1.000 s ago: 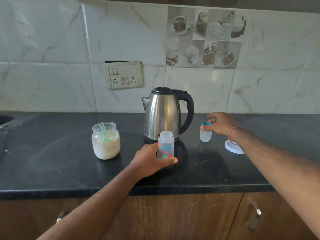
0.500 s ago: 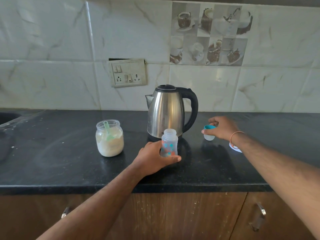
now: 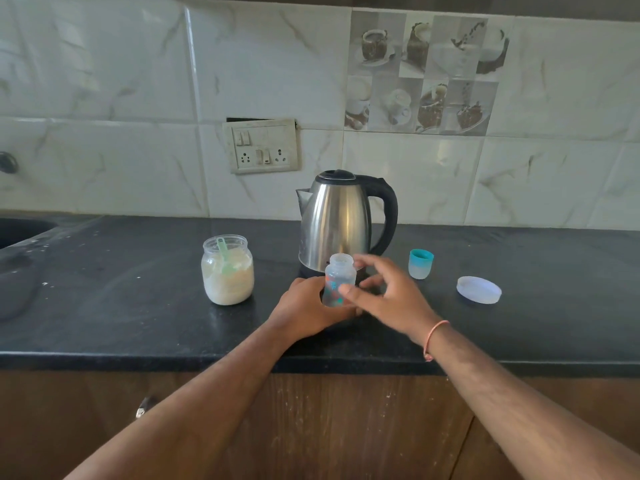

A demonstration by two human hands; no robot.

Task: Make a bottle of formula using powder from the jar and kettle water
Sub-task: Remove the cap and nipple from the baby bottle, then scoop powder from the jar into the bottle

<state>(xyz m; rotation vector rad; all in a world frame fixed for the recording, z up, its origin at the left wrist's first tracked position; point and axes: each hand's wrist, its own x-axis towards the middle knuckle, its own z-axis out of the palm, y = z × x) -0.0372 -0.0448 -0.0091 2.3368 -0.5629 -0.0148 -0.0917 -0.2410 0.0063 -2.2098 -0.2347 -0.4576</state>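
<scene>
The small clear baby bottle (image 3: 340, 285) stands upright and uncapped on the black counter (image 3: 138, 306), at 6 o'clock from the steel kettle (image 3: 341, 223) and just in front of its base; the left hand (image 3: 306, 308) grips the bottle's lower body, fingers curled round it from 9 o'clock; the right hand (image 3: 388, 299) hovers at the bottle's 3 o'clock with its fingers spread apart and loosely bent, holding nothing, blurred, so whether a fingertip touches the bottle cannot be told; a thin orange band (image 3: 434, 337) circles that wrist; the powder jar (image 3: 227, 270) sits lidless at 9 o'clock from the kettle, well apart from the bottle, a green scoop (image 3: 225, 256) standing in the powder; at 3 o'clock from the bottle stand the teal-ringed bottle cap (image 3: 420, 264) and, farther out, the flat white jar lid (image 3: 479, 289); a switch plate (image 3: 261, 146) hangs on the tiled wall at 11 o'clock from the kettle.
</scene>
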